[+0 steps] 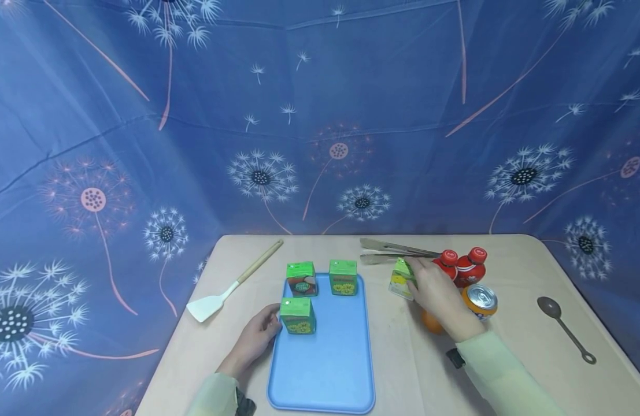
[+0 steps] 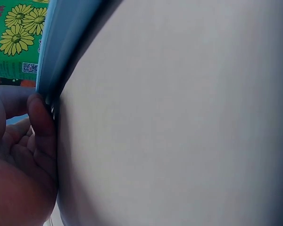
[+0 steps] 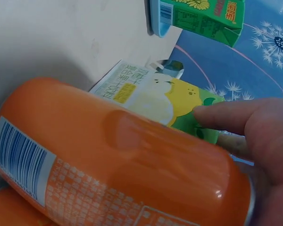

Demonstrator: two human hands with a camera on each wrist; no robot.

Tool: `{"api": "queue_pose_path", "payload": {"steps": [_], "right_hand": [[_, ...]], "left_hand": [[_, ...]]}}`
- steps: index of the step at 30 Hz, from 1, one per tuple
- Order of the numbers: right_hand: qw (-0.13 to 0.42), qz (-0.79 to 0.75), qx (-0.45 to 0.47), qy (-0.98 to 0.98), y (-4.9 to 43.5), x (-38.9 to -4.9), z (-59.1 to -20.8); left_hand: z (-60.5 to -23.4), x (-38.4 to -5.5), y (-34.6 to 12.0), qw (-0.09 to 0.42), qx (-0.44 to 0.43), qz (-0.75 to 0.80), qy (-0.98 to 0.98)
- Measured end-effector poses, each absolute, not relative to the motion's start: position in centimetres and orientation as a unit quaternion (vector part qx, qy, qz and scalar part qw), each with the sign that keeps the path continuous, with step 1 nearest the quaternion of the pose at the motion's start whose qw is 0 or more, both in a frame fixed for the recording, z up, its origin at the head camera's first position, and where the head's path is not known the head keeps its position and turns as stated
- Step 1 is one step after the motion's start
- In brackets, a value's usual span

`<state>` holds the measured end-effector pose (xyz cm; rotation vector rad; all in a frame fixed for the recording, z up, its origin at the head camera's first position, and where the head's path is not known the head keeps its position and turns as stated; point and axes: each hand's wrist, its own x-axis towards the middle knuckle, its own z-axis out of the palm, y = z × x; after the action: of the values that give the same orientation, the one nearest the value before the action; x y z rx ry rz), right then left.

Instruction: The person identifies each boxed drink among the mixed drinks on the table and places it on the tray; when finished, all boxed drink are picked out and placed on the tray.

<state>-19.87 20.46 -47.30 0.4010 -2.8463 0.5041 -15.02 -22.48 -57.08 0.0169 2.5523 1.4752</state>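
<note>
My right hand [image 1: 435,290] reaches to the right of the tray and pinches the top of a yellow-and-green juice box [image 1: 400,282]. In the right wrist view, fingers [image 3: 221,115] lie against this juice box [image 3: 179,101], behind an orange can [image 3: 118,150]. My left hand [image 1: 257,334] holds the left rim of the blue tray [image 1: 335,370]; in the left wrist view, its digits meet at the tray edge [image 2: 68,42]. Three green juice boxes stand on the tray: a front-left one [image 1: 298,316], a back-left one [image 1: 302,279] and a back-right one [image 1: 343,278].
Two red-capped bottles [image 1: 470,268], the orange can [image 1: 480,301] and an orange round thing [image 1: 432,322] crowd around my right hand. Metal tongs [image 1: 398,248] lie behind. A white spatula [image 1: 236,283] lies left of the tray, a brown spoon [image 1: 565,329] far right.
</note>
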Motion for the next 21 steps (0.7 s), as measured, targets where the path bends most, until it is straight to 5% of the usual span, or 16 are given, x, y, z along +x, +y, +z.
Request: {"api": "queue_pose_path", "payload": {"steps": [21], "right_hand": [[0.086,0.209,0.135,-0.965,21.25,-20.33,-47.46]], "left_hand": [[-57.11,-15.03,-22.52,0.091,0.009,0.493,0.865]]}}
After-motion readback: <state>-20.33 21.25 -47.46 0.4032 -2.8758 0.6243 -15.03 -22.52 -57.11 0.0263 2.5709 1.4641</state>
